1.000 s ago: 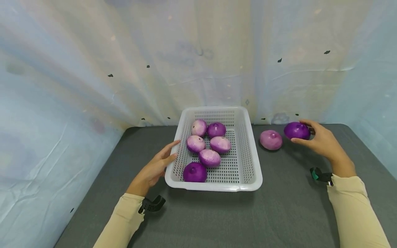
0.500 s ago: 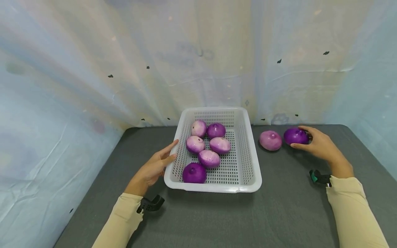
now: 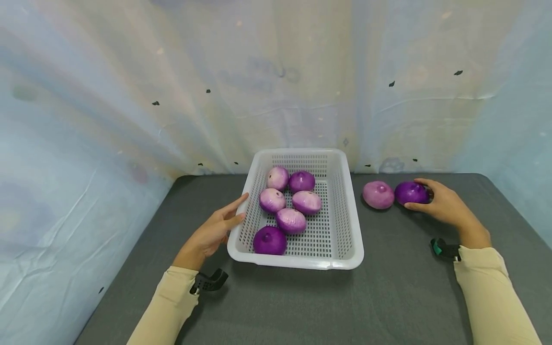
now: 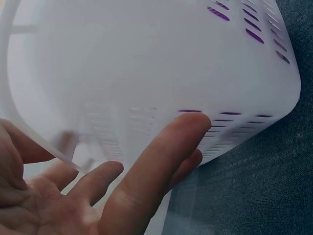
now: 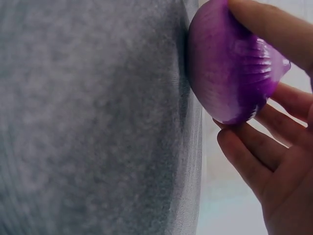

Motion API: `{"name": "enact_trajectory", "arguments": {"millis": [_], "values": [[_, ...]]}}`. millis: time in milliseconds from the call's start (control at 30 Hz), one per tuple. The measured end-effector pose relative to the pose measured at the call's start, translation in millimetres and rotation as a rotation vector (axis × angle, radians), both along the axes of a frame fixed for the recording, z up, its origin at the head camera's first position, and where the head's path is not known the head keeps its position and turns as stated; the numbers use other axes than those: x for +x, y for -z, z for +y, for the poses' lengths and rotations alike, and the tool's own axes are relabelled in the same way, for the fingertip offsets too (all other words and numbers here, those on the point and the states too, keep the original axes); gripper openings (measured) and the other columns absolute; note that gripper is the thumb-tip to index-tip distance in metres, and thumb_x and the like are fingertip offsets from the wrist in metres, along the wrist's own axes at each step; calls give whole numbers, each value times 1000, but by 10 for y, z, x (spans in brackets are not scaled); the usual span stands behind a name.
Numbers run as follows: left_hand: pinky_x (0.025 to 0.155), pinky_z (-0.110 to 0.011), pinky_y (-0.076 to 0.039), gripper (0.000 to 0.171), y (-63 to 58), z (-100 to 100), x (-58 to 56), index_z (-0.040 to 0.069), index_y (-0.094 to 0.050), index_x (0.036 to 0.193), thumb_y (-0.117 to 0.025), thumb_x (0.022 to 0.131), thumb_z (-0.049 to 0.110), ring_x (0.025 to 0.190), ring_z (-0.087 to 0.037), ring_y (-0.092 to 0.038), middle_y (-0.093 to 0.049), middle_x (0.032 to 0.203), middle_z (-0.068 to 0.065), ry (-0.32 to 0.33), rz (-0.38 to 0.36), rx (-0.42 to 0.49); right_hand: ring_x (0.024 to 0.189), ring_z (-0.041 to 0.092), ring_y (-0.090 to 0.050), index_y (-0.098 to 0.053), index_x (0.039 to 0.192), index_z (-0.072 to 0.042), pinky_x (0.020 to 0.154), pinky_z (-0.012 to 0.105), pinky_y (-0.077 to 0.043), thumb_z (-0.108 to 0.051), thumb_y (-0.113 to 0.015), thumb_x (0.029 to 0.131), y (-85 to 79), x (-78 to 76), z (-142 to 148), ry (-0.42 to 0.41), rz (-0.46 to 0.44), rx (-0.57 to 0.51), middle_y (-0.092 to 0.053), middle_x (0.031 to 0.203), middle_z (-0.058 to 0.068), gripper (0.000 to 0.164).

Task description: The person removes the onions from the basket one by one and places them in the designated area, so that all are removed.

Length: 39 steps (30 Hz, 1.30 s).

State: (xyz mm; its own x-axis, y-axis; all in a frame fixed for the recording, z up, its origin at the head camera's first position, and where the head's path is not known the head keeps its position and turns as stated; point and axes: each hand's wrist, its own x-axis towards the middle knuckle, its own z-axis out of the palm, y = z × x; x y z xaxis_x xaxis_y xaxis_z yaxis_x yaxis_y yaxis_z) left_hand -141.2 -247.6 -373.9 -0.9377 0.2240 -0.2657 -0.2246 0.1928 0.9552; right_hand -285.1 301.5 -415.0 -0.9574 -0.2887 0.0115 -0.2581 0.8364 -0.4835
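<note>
My right hand [image 3: 446,203] holds a dark purple onion [image 3: 411,192] by its right side. In the right wrist view the thumb [image 5: 274,22] lies over the onion [image 5: 230,63] and the fingers reach under it, while its base meets the grey tabletop. Just left of it sits a paler pink-purple onion [image 3: 378,195]. My left hand [image 3: 211,235] is at the left side of a white plastic basket [image 3: 297,260], fingers fairly straight, by the rim. Inside the basket several onions lie toward the left, including a dark one [image 3: 269,240] at the near corner.
A dark grey table [image 3: 302,306] spans the front. Pale patterned curtain sheeting [image 3: 302,86] hangs behind the table and along both sides. The right part of the basket's slotted floor [image 3: 322,235] shows.
My right hand has lowered the dark purple onion slightly, down to the tabletop beside the paler one. The left hand and basket have barely moved.
</note>
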Motion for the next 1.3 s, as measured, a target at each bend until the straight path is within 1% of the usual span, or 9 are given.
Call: {"name": "enact_trajectory", "arguments": {"millis": [167,333,567,667,833,933,1033,1200,1300], "values": [[82,-52,-57,61,-20,2,7,43,-18,157,-49,105,32,137,-43,-44,-24,165,-9,-3,-3,-4,120,56,-48,-31,149,7,92,71,-40,-49,-74,86,-4,1,-6,3,5,0,-41,139,41,94],[82,-52,-57,61,-6,10,1,44,-18,157,-49,105,32,137,-43,-45,-25,165,-9,-3,6,-1,123,58,-45,-29,150,7,95,71,-37,-46,-75,86,-69,4,-24,-8,14,-12,-38,141,42,95],[83,-52,-57,59,32,27,-20,45,-20,156,-48,106,32,136,-42,-46,-26,164,-8,-2,11,-9,131,60,-32,-24,154,4,100,75,-28,-49,-76,84,-229,10,-32,-6,30,19,-29,148,42,101],[83,-52,-57,59,27,26,-25,46,-21,156,-48,106,31,135,-42,-47,-28,163,-8,-7,12,-11,135,60,-27,-22,156,0,101,76,-25,-48,-75,85,-340,7,-96,-29,33,12,-26,152,40,101],[82,-52,-57,59,18,10,-21,45,-22,156,-48,106,31,134,-41,-48,-29,163,-8,-14,5,-4,140,56,-26,-28,155,-3,107,73,-23,-44,-76,86,-567,19,-410,-108,62,-21,-30,155,33,93],[83,-52,-56,59,12,3,-15,44,-22,156,-49,106,30,134,-40,-48,-29,163,-7,-15,5,7,141,52,-29,-34,152,-3,110,69,-24,-42,-76,86,-686,52,-691,-184,116,-14,-34,155,28,88],[84,-52,-56,59,4,3,-10,43,-22,157,-49,106,30,135,-41,-47,-28,164,-7,-14,8,14,141,48,-34,-37,151,-5,111,67,-26,-46,-73,88,-765,96,-971,-256,174,14,-39,153,25,83],[85,-51,-56,59,-8,14,10,43,-22,157,-48,106,28,136,-41,-47,-28,164,-8,-19,8,18,138,43,-42,-41,150,-11,110,65,-32,-47,-68,92,-824,170,-1354,-363,206,23,-45,151,19,74],[83,-51,-56,59,3,24,41,43,-22,156,-49,106,29,135,-40,-48,-28,164,-7,-24,-3,26,134,40,-48,-43,149,-12,107,62,-39,-47,-69,91,-785,212,-1537,-445,195,33,-48,149,16,72]]}}
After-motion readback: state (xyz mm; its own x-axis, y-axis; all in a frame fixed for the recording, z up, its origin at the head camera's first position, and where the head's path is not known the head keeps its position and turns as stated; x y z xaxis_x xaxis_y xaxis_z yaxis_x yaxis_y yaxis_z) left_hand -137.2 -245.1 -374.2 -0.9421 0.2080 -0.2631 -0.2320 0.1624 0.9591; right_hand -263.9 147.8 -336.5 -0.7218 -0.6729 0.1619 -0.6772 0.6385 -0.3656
